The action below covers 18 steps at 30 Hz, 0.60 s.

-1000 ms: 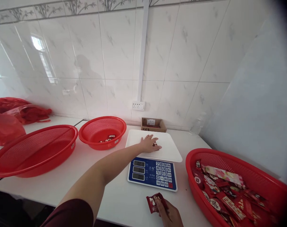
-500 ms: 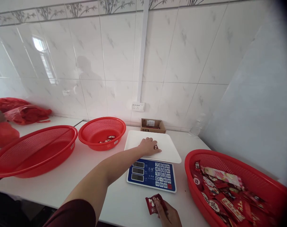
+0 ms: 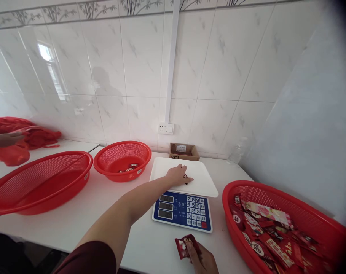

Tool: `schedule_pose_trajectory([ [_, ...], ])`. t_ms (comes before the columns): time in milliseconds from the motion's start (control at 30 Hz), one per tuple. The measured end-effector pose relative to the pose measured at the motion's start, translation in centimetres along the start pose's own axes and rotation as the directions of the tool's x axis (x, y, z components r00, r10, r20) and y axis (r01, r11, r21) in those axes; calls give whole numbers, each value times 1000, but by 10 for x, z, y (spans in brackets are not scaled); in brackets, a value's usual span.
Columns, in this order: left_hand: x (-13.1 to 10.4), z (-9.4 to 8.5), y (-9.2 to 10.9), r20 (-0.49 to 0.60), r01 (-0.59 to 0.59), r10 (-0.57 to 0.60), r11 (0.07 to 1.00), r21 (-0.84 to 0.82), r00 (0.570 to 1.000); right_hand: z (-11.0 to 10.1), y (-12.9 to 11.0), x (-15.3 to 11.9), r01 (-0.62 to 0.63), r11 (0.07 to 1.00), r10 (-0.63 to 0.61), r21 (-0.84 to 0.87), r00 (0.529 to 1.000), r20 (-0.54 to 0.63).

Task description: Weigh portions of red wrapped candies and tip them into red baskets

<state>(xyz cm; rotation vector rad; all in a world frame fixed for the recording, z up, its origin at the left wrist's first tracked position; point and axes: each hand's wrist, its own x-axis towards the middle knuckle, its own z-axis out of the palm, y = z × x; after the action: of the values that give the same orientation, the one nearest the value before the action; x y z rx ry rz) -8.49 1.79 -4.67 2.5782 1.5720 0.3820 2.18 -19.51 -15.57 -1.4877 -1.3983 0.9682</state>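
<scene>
My left hand (image 3: 177, 175) reaches over the white pan (image 3: 203, 171) of a digital scale. Its fingers are curled round a small dark red packet (image 3: 185, 177), of which only a bit shows between thumb and fingers. Near the table's front edge, my right hand (image 3: 203, 258) pinches a dark red snack packet (image 3: 184, 245) with white print, thumb on top. Between the two hands lies the scale's blue keypad panel (image 3: 182, 211) with its three displays.
At right stands a red basket (image 3: 228, 205) of mixed snack packets. A red basket (image 3: 100, 167) with a few small packets and a larger red basket (image 3: 47, 201) stand at left. Behind the scale are a cardboard box (image 3: 184, 156) and clear plastic (image 3: 238, 152). Another person's hand (image 3: 7, 139) is near red plastic bags (image 3: 44, 137).
My left hand's fingers have drawn together on the pan, covering more of the small packet. My right hand stays put. At far left, the other person's hand and a red bag have moved right.
</scene>
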Motion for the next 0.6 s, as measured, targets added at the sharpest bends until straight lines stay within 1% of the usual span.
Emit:
schedule_pose_trajectory([
  [133,-2,-9,-5,-60,24,-25,999,-21,998,0,-2,0,-4,1000,4,-3,1000,-13],
  [200,-3,-18,-13,-107,54,-57,998,-32,993,0,-4,-1,-6,1000,6,15,1000,-12],
  [267,-5,-30,-25,-161,97,-103,994,-46,982,-1,-6,-1,-7,999,8,34,1000,-5],
  [400,-13,-59,-62,-268,214,-225,974,-68,937,-3,-6,0,4,1000,-5,25,999,44],
  [500,-25,-78,-95,-339,301,-312,950,-87,887,-2,-4,0,6,1000,-6,29,1000,16],
  [600,-41,-89,-127,-385,370,-387,921,-119,838,-1,-4,0,6,1000,-6,24,1000,-5],
])
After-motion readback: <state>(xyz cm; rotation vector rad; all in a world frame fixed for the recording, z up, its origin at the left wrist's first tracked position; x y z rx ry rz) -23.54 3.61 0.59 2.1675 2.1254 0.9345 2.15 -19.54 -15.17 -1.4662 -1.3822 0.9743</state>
